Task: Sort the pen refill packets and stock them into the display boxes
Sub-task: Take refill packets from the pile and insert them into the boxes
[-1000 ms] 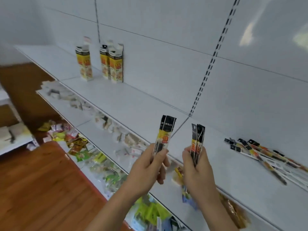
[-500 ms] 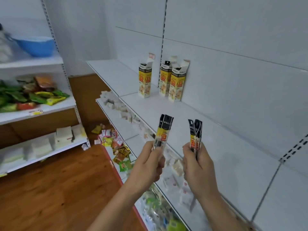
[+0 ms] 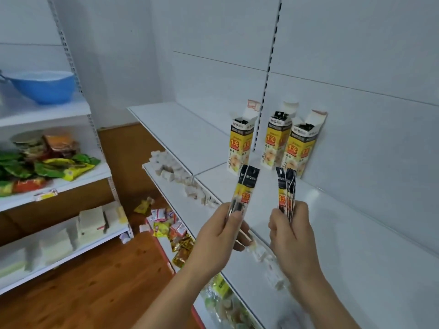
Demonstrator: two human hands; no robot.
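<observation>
Three yellow-and-black display boxes stand upright with open tops against the back panel of the white shelf [image 3: 332, 210]: the left box [image 3: 240, 148], the middle box [image 3: 275, 143] and the right box [image 3: 301, 148]. My left hand [image 3: 221, 238] grips a thin bunch of black-and-yellow pen refill packets [image 3: 245, 186], held upright. My right hand [image 3: 292, 236] grips a second bunch of refill packets [image 3: 286, 191], also upright. Both bunches hang in front of the shelf, just below and before the boxes.
Small white packets [image 3: 171, 169] line the lower shelf's front. Colourful snack bags [image 3: 171, 229] lie lower down by the wooden floor [image 3: 95, 281]. At left stands another rack with a blue bowl [image 3: 45, 85], green bags [image 3: 47, 167] and white blocks [image 3: 90, 224].
The view has swung left along the shelf. The display boxes now stand close behind my hands, and the loose packets at the right have left the view. Both hands keep their bunches.
</observation>
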